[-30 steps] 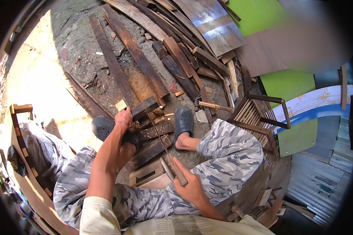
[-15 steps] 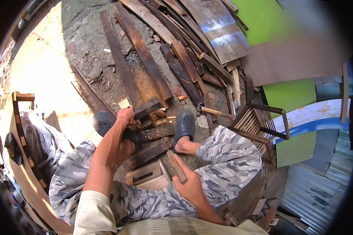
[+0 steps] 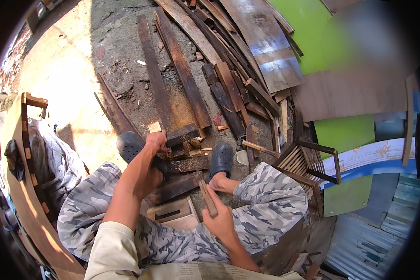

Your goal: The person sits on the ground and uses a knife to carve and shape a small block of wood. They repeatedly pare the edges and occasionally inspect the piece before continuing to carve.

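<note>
Left hand (image 3: 157,140) curls on the left end of a dark wood block (image 3: 182,134), between the shoes (image 3: 221,158). Right hand (image 3: 219,218) wraps a wooden handle (image 3: 207,198); blade too faint to follow. Sawdust (image 3: 182,109) and offcuts (image 3: 194,152) suggest some cutting done; block looks unparted, so more probably remains. Cut depth: cannot tell.

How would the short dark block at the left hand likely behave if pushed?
The dark block is probably stiff, being thick and straight. Its squared shape suggests sliding rather than rolling, though the left hand at its end might steady it.
</note>
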The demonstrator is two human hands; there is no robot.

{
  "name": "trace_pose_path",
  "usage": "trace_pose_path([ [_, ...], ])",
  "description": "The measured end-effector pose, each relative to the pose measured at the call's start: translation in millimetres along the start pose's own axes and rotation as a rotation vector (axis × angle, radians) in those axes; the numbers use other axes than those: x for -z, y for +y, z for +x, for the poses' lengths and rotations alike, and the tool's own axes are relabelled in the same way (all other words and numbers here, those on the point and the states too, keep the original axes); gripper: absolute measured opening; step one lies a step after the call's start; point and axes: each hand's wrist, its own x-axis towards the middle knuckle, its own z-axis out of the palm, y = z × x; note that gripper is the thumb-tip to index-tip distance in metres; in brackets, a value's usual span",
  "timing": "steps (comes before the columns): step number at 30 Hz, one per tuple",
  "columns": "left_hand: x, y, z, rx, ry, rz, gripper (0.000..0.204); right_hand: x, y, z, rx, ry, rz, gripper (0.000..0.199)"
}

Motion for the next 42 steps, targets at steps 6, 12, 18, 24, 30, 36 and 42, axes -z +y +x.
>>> trace_pose_path([
  [6,-4,5,1,-0.033,-0.007,0.003,0.061,-59,51,89,0.027,0.147,0.005,0.064],
  [12,-8,2,1,0.027,-0.008,-0.02,0.063,11,-19,-16,-0.003,0.039,-0.025,0.063],
  [18,-11,6,8,0.036,0.045,-0.045,0.061,-35,12,110,-0.081,-0.009,-0.063,0.062],
  [24,-10,38,-37,-0.063,-0.008,0.093,0.035,-22,42,16,0.002,0.054,-0.046,0.064],
  [30,-16,33,-37,-0.061,0.014,0.088,0.029,-48,27,16,-0.08,0.075,-0.043,0.068],
  [36,-32,14,-26,0.037,0.177,0.023,0.031,-42,44,23,0.055,0.114,-0.037,0.063],
  [42,-49,8,-1,0.142,0.35,-0.008,0.049,-32,28,66,0.033,0.057,-0.072,0.065],
])
